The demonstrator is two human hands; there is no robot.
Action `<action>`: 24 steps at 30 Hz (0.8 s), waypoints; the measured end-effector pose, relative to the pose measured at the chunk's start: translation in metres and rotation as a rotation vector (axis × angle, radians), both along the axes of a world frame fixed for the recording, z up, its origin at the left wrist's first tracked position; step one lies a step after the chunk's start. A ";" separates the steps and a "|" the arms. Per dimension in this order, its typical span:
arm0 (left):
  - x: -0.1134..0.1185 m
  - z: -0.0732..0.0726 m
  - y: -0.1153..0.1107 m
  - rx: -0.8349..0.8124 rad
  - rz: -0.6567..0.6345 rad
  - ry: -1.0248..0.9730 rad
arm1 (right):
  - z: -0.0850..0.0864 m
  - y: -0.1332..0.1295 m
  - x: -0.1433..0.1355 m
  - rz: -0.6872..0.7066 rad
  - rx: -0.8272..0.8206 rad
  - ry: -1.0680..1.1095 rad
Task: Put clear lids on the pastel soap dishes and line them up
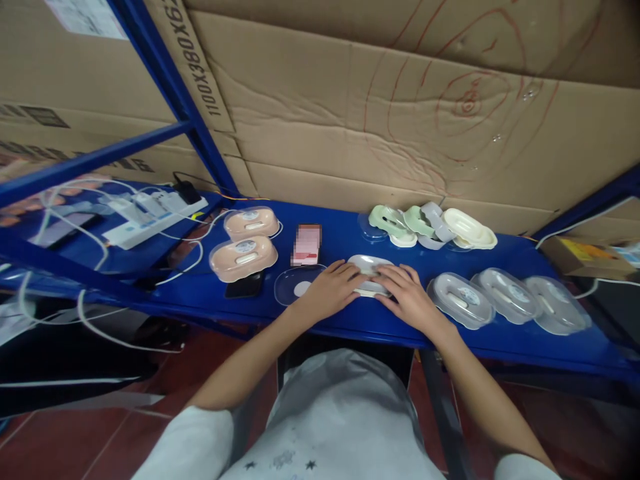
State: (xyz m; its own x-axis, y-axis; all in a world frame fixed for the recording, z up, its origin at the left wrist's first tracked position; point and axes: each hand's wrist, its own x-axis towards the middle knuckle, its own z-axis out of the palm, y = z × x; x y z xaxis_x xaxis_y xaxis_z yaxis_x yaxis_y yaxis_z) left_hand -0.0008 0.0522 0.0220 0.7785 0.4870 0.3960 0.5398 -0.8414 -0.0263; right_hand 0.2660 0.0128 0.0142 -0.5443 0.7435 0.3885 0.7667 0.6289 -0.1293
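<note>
Between the left hand (334, 291) and the right hand (407, 297), both holding it with fingers loosely curled over its ends, sits one grey dish (369, 262); one clear lid (286, 285) and two pink boxes (243, 259) lie leftward, three grey lidded boxes (506, 297) rightward, on a blue shelf (345, 223) before cardboard (300, 100).

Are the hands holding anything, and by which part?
Yes, a pale oblong case, by its two ends: left hand at the left, right hand at the right.
</note>
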 end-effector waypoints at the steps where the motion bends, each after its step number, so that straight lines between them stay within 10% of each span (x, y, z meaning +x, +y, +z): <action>1: 0.003 -0.002 0.002 -0.018 -0.010 0.001 | -0.004 -0.004 0.004 -0.013 -0.005 0.027; 11: -0.004 -0.002 -0.020 0.001 0.004 -0.014 | -0.022 -0.013 0.007 -0.015 -0.081 0.156; 17: -0.049 0.002 -0.050 -0.129 0.446 -0.067 | -0.018 -0.019 0.004 -0.036 -0.060 0.137; 24: -0.039 0.042 -0.067 -0.739 0.113 -1.068 | -0.004 -0.040 -0.028 0.037 0.008 0.357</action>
